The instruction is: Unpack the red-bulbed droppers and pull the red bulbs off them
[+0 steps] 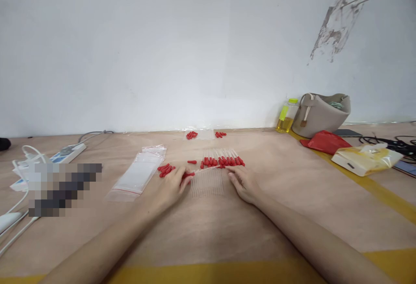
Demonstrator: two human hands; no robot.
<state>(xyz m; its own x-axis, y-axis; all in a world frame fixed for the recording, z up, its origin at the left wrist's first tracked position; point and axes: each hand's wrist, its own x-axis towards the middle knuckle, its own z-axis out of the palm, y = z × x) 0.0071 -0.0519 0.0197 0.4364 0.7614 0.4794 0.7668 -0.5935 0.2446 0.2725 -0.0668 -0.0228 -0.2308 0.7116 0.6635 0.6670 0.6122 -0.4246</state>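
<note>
My left hand [177,181] is closed, its thumb and fingers around a red rubber bulb [191,174]. A thin clear tube [208,169] runs from beside that bulb toward my right hand [243,182]. The right thumb and index finger are apart, with the fingertips close to the tube's far end; whether they touch it is unclear. Between my hands lies a row of clear thin tubes [207,184] side by side. Just behind them is a row of droppers with red bulbs [224,161], tubes pointing to the wall. Loose red bulbs [166,170] lie beside my left hand, and a single bulb [192,161] lies farther back.
Clear zip bags [138,173] lie to the left, near a power strip [69,153] with white cables. Small red bulb groups [191,135] rest near the wall. To the right stand a yellow-capped bottle [286,117] and grey bag [320,115], with a red packet [325,144] and a yellow-white packet [365,159].
</note>
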